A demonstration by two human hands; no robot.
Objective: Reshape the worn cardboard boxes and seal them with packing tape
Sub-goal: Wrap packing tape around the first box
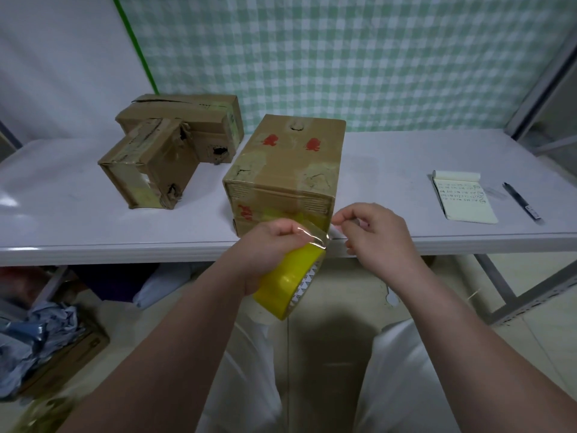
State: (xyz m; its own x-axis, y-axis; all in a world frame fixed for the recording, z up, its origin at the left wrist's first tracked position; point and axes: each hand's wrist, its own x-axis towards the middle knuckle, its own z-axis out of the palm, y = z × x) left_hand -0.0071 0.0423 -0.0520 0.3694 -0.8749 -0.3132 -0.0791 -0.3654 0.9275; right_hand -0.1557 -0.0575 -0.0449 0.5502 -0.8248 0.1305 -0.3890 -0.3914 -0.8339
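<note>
A tall worn cardboard box [290,164] with red marks and old tape stands at the table's front edge, right before me. My left hand [265,245] grips a yellow roll of packing tape [290,279] just below the table edge. A clear strip of tape [315,237] runs from the roll to my right hand [374,235], which pinches its free end beside the box's lower right corner.
Two battered boxes sit at the back left, a torn small box [150,170] leaning against a longer box [193,123]. A notepad [462,198] and a pen [521,204] lie at the right on the white table [93,232]. A carton of crumpled plastic [40,345] stands on the floor, left.
</note>
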